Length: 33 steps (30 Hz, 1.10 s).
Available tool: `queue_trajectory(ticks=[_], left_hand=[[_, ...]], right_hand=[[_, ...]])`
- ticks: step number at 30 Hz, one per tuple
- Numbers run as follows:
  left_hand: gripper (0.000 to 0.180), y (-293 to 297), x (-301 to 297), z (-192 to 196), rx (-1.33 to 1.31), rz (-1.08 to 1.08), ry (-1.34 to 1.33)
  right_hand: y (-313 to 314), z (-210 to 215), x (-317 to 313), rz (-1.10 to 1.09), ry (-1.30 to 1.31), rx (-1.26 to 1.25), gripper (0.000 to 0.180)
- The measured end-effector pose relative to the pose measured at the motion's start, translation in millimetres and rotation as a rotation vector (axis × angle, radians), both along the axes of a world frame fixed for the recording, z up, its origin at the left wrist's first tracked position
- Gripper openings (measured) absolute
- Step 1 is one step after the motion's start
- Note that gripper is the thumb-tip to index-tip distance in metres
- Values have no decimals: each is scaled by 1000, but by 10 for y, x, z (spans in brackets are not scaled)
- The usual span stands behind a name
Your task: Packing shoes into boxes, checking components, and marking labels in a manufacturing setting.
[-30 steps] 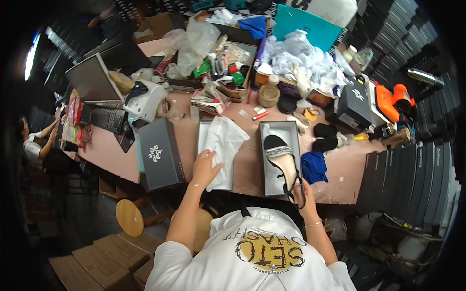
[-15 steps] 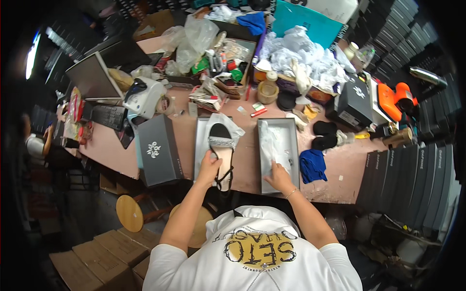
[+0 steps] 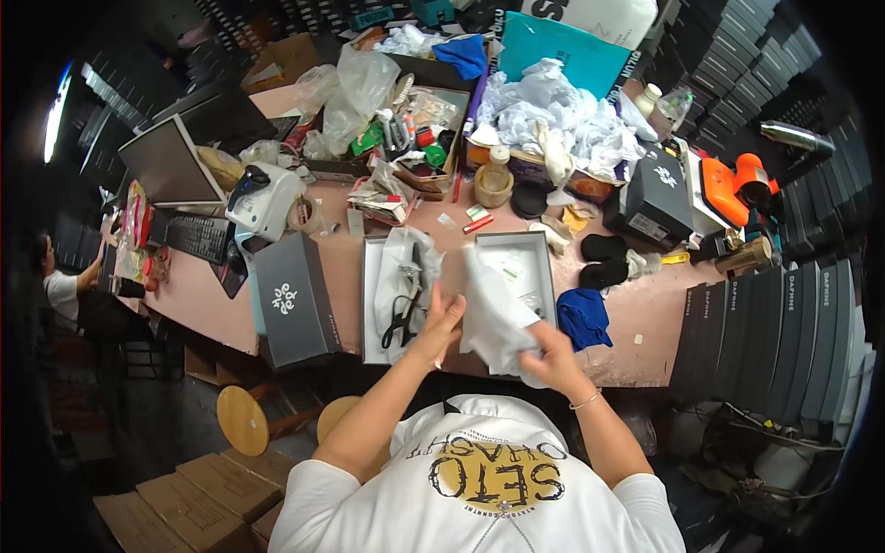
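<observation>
the black sandal already lies in the left box; both hands, left hand and right hand, pinch white tissue paper over the right box, unpacked yet.

Light: bright, even overhead; your pink table is well lit.
Glare: window strip far left blows out white.
Shadows: soft, short; floor under the table dim.
Edges: heavy fisheye bend, black vignette in corners.
Focus: centre sharp, white paper in your hands slightly blurred.
</observation>
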State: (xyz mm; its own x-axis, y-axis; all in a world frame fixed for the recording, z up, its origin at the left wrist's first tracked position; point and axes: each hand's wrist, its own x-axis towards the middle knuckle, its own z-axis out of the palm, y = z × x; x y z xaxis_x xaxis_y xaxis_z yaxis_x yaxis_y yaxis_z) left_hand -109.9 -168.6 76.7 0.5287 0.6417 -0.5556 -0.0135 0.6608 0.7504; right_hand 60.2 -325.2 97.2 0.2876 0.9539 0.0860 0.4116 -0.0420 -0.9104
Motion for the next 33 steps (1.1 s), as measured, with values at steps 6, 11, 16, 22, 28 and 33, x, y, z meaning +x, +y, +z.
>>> queue_trajectory(ticks=[6, 11, 16, 22, 28, 33], left_hand=[[47, -50, 111, -169, -427, 270, -309], [57, -9, -39, -164, -379, 296, -533], [62, 217, -195, -119, -206, 500, -378], [61, 183, -398, 83, -165, 430, -395], [62, 23, -740, -44, -40, 310, -221], [37, 352, -812, -114, 63, 497, -20]], right_hand=[[85, 400, -84, 327, -456, -118, 34], [324, 155, -777, 156, -778, 241, 38], [101, 396, -783, 327, -240, 382, 25], [153, 311, -346, 144, 287, -175, 36], [175, -81, -616, 306, 202, 160, 49], [-371, 263, -173, 154, 600, -319, 49]])
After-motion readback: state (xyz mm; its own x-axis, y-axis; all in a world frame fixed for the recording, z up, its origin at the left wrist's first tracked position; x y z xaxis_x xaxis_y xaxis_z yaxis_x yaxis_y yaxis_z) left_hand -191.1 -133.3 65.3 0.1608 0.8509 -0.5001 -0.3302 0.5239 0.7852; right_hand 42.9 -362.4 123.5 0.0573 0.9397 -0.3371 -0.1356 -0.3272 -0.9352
